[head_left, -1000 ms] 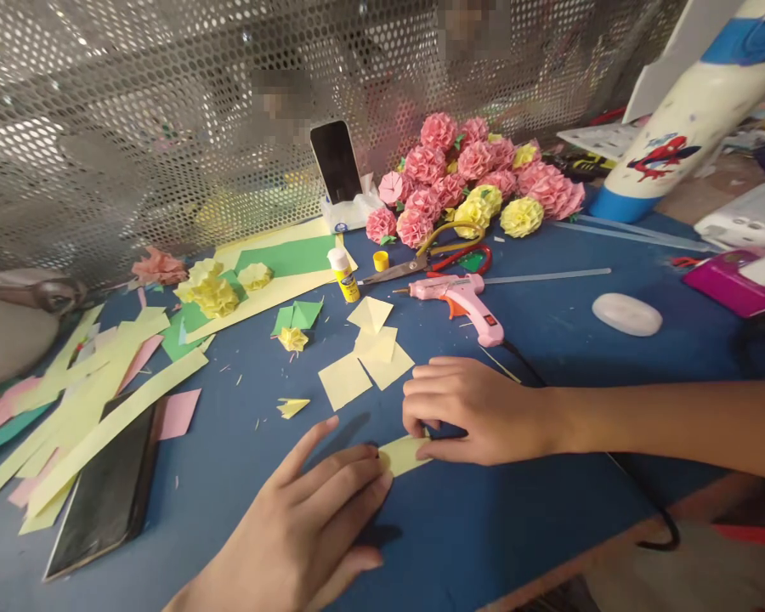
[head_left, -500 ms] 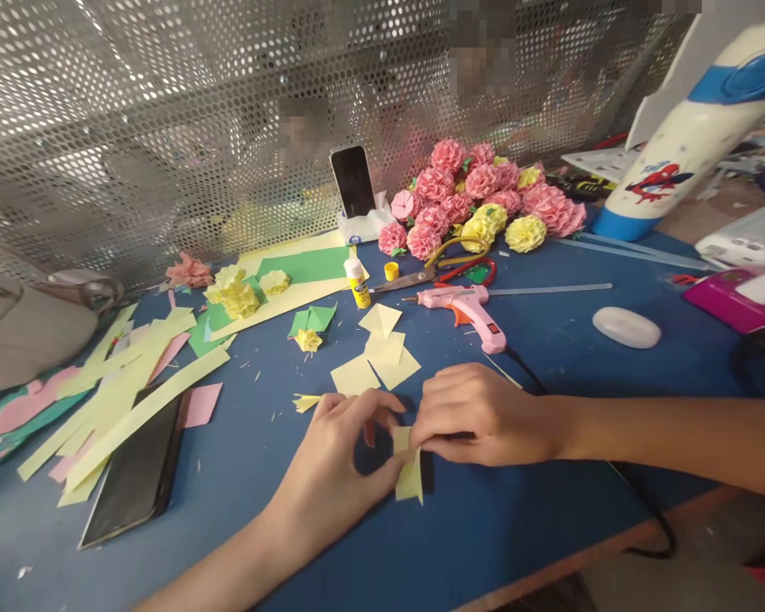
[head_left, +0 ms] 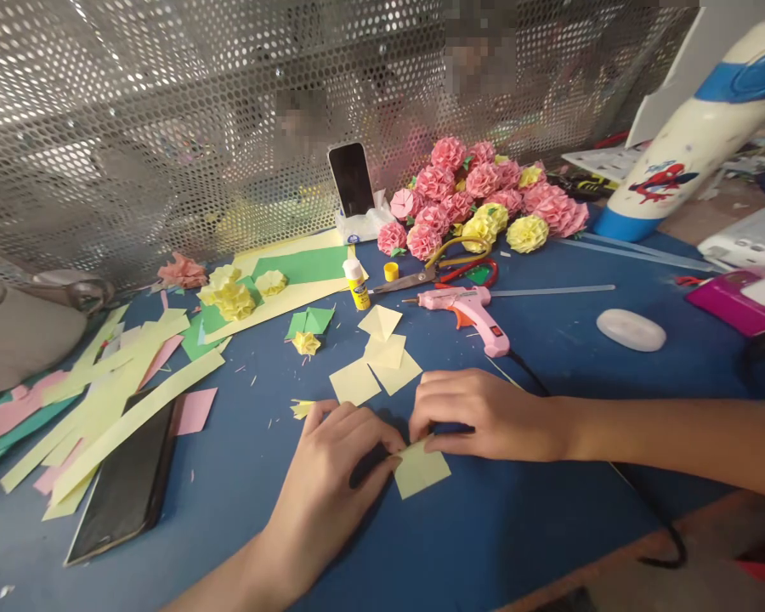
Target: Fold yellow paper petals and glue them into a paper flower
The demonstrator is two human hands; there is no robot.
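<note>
A small pale yellow paper square [head_left: 423,473] lies on the blue table, its far edge between my two hands. My left hand [head_left: 339,463] pinches its upper left corner between thumb and forefinger. My right hand [head_left: 478,415] grips the far edge with thumb and fingers, which partly hide that edge. Just beyond my hands lie several more yellow paper squares [head_left: 355,381]. A small folded yellow paper piece [head_left: 302,409] sits by my left knuckles. Farther back, a little yellow paper flower [head_left: 307,343] rests against a folded green paper [head_left: 310,321].
A pink glue gun [head_left: 470,313], scissors [head_left: 414,280] and a glue stick [head_left: 357,286] lie ahead. Pink and yellow paper flowers [head_left: 450,183] are heaped behind. Paper strips [head_left: 141,416] cover a dark phone [head_left: 127,489] at left. A white mouse-shaped object [head_left: 631,330] is at right.
The yellow paper was a narrow upright piece with a raised right edge; now it shows as a wider, flatter square. My left thumb has shifted up to its corner.
</note>
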